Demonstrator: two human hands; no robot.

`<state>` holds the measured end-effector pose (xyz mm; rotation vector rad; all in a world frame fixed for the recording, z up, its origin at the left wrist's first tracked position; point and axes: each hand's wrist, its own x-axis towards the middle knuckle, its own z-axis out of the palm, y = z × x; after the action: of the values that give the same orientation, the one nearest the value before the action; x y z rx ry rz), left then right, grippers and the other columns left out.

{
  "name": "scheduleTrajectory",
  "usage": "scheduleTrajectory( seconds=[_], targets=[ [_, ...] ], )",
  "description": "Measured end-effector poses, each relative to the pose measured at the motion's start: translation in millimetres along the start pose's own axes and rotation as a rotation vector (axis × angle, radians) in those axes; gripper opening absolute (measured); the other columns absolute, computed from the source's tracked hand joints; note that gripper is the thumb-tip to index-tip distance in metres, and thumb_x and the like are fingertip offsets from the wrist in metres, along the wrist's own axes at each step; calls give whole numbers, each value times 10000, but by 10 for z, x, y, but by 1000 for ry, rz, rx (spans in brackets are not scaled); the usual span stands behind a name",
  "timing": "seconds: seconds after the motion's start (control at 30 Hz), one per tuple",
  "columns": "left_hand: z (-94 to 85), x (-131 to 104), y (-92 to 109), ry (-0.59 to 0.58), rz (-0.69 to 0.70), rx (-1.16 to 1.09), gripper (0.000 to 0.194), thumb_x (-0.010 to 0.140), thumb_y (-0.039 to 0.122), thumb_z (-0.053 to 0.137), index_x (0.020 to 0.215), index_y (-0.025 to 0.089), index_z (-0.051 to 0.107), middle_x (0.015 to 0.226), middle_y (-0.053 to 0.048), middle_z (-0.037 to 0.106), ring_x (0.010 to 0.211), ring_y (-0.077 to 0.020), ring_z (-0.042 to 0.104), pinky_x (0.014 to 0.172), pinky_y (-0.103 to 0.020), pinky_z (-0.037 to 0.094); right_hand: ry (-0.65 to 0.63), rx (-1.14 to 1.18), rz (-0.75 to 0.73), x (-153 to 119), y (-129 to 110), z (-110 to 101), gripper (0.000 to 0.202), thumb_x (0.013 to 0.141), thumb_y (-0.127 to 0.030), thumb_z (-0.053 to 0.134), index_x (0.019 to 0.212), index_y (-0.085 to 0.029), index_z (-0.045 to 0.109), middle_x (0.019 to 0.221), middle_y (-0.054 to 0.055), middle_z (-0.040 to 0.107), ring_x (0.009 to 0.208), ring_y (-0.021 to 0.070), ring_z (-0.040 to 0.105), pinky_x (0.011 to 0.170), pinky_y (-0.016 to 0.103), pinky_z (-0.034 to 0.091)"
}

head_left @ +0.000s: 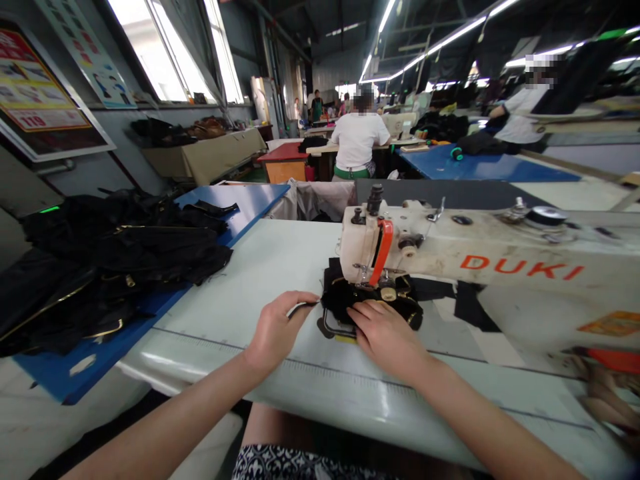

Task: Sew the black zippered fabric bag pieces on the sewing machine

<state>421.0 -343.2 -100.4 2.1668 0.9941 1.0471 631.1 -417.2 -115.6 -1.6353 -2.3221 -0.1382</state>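
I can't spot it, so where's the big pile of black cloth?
In the head view, the black cloth pile lies on the left blue table, beside the pale sewing table.

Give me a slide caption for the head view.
Left hand pinching a narrow dark item, right hand on black fabric, beneath a sewing machine.

Pale green sewing surface (220,287): smooth, glossy, light streaks along rounded front edge. Long off-white sewing machine arm (500,247): hard painted casing, semi-gloss, smudged; small round metal knobs on top, shiny. Crumpled black cloth pile (125,260): matt, folded, with bright gold-coloured metallic zips. Flat blue tabletop at left (250,195): smooth, reflective. Black cloth piece beneath needle (343,297): matt.
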Motion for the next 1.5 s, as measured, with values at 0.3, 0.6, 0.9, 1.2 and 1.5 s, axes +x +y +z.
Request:
scheduleTrajectory(
  seconds=[0.3,0.6,0.9,1.2,1.5],
  targets=[
    [307,-79,-197,-192,444,428,189,921,171,444,953,157,630,852,-53,621,822,-176,548,782,-320,491,67,388,385,99,230,82,292,916,-330,418,755,-197,622,711,20,637,687,190,592,631,283,429],
    [619,168,-230,-333,352,443,153,892,205,513,833,141,640,846,-63,641,854,-193,561,814,-336,492,73,575,504,166,398,108,292,842,-406,481,694,-206,633,650,-1,620,667,193,586,590,264,413],
    [465,95,-282,-385,465,326,215,897,129,467,973,147,668,1054,-56,653,1003,-170,558,910,-309,486,31,567,477,134,360,92,329,849,-451,465,703,-204,626,591,-21,565,600,168,536,556,255,377],
    [501,106,-342,-391,571,441,219,918,162,446,994,138,650,1061,-79,657,1028,-178,575,914,-320,495,7,551,355,97,272,76,301,878,-355,429,631,-201,506,671,-9,562,679,168,536,641,275,391],
    [457,85,-310,-431,547,452,183,899,145,482,1005,138,631,1051,-55,650,1044,-173,566,946,-303,471,110,397,194,-31,196,172,199,881,-188,456,898,-202,653,967,55,625,933,208,549,852,357,437]
  ],
)
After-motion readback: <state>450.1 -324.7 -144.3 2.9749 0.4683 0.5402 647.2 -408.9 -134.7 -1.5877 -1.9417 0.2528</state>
